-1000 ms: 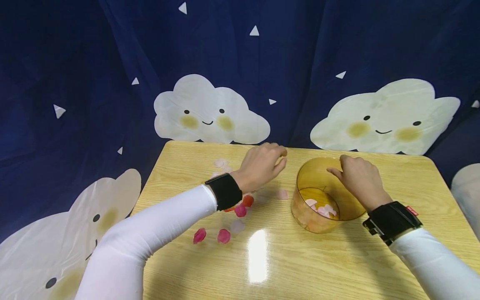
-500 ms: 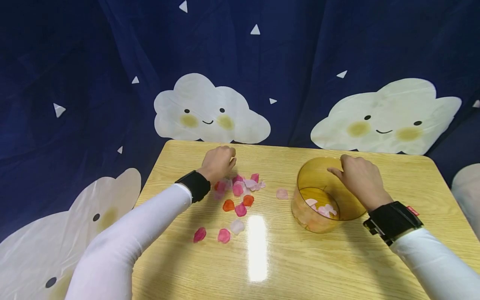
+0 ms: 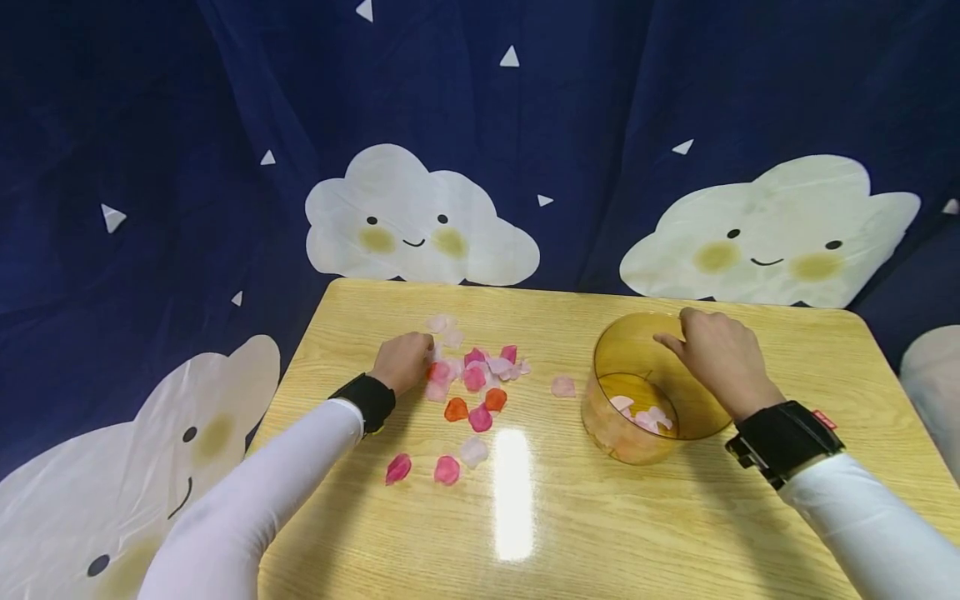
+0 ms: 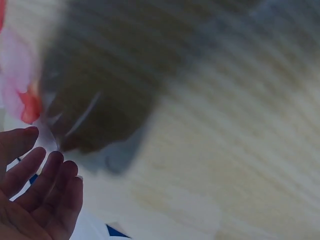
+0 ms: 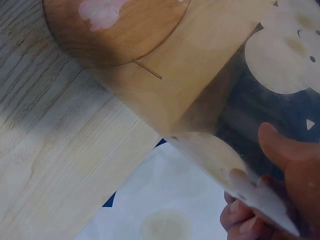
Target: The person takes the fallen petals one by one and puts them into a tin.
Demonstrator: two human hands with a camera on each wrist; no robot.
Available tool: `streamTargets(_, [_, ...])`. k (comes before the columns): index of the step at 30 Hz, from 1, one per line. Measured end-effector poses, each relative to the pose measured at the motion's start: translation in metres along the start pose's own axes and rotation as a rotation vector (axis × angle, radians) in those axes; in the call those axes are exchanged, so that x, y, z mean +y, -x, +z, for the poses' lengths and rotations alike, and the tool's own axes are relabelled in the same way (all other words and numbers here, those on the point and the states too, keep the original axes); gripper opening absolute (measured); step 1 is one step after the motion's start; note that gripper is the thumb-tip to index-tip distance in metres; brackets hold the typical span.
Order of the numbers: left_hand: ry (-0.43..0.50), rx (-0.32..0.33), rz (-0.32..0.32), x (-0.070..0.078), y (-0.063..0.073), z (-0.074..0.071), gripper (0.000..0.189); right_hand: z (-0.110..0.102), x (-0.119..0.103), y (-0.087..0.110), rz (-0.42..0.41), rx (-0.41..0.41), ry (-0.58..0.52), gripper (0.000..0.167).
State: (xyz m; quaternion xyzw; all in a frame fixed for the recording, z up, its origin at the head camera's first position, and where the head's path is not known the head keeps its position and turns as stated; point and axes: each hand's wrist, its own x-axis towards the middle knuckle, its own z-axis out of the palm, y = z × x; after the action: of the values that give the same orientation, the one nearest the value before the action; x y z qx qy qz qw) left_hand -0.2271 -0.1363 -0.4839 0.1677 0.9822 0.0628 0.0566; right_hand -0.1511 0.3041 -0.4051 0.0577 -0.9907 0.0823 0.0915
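Petals (image 3: 474,379) are scattered on the table (image 3: 600,533), their collecting seemingly in hand: beside them the left hand (image 3: 402,362) is held, thumb and fingers apart; the container (image 3: 628,350) is gripped at its rim by the right hand (image 3: 723,362); next, a gentle pinch is probably required

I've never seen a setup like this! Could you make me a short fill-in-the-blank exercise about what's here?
1. The hand gripping the see-through container is the person's ____ one.
2. The petals inside are pale ____.
3. The curtain behind the table shows smiling ____.
4. The wrist bands are coloured ____.

Missing words: right; pink; clouds; black.
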Motion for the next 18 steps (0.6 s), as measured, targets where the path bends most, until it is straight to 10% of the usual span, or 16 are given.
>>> streamTargets(9, [-0.022, 0.063, 0.011, -0.002, 0.006, 0.007, 0.019, 0.000, 0.001, 0.000, 0.003, -0.002, 0.000, 0.045])
streamTargets(18, [-0.039, 0.081, 0.045, 0.013, -0.006, -0.026, 0.023, -0.001, -0.001, -0.001, 0.009, -0.011, -0.005, 0.044])
